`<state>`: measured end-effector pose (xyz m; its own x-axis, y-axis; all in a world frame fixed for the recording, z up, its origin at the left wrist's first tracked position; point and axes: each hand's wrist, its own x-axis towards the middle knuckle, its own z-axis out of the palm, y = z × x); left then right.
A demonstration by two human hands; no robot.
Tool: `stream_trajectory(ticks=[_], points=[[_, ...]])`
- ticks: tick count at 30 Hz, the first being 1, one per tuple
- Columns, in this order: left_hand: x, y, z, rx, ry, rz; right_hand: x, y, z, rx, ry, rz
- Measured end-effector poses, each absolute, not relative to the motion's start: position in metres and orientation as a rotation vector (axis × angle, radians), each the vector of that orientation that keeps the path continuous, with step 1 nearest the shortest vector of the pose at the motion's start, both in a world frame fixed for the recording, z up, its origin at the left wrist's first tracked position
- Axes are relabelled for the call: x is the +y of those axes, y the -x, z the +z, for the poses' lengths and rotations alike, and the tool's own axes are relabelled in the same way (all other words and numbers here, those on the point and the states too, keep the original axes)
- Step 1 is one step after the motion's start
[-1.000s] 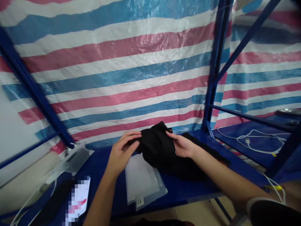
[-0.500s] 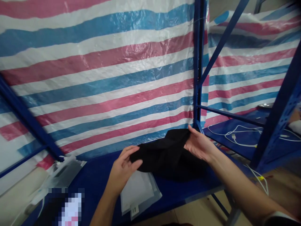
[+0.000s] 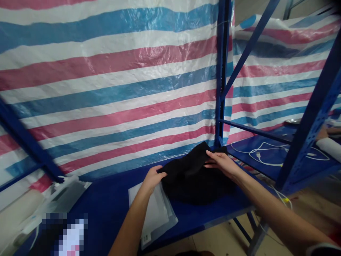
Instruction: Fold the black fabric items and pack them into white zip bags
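A crumpled black cloth [image 3: 195,181], perhaps a garment, lies partly raised on a blue shelf surface [image 3: 106,206]. At its left edge, my left hand [image 3: 153,177] pinches the fabric between thumb and fingers. My right hand [image 3: 222,163] grips the cloth near its upper right part, with the fingers closed on a fold. The cloth's exact shape is hidden by its folds. Flat beneath my left forearm rests a translucent plastic bag [image 3: 162,213] with a small white label, just left of the cloth.
Blue metal posts [image 3: 220,71] frame the shelf, with a striped plastic sheet [image 3: 133,78] behind. White cables [image 3: 262,151] lie on the neighbouring shelf at right. Another clear pouch [image 3: 70,195] sits at left. A co-worker's sleeve [image 3: 330,146] shows at far right.
The cloth has been lowered and spread toward the shelf. My left hand has moved slightly right and up the cloth's edge; my right hand now lies over the fabric instead of behind its edge.
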<state>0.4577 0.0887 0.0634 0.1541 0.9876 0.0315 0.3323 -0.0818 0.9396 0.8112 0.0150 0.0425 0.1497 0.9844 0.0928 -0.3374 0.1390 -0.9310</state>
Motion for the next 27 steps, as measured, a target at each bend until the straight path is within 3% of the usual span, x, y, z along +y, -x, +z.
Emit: stream_trajectory(ticks=[4,7,15,18,23,27], points=[[0.075,-0.449,0.075,1.341,-1.777,1.038,0.013,-0.815,0.056,-0.962,0.960,1.149],[0.044,-0.463,0.082,1.243,-2.248,1.023,-0.014,-0.820,0.044,-0.946,1.003,1.213],[-0.016,-0.510,0.061,0.898,-2.926,0.357,-0.082,-0.826,-0.032,-0.502,1.017,1.338],[-0.012,-0.512,0.060,0.893,-2.875,0.453,-0.076,-0.836,-0.032,-0.425,1.000,1.113],[-0.012,-0.516,0.071,0.963,-2.558,0.739,-0.060,-0.866,-0.017,-0.744,1.097,0.842],[-0.029,-0.525,0.069,0.911,-2.727,0.679,-0.053,-0.896,-0.033,-0.883,1.373,0.744]])
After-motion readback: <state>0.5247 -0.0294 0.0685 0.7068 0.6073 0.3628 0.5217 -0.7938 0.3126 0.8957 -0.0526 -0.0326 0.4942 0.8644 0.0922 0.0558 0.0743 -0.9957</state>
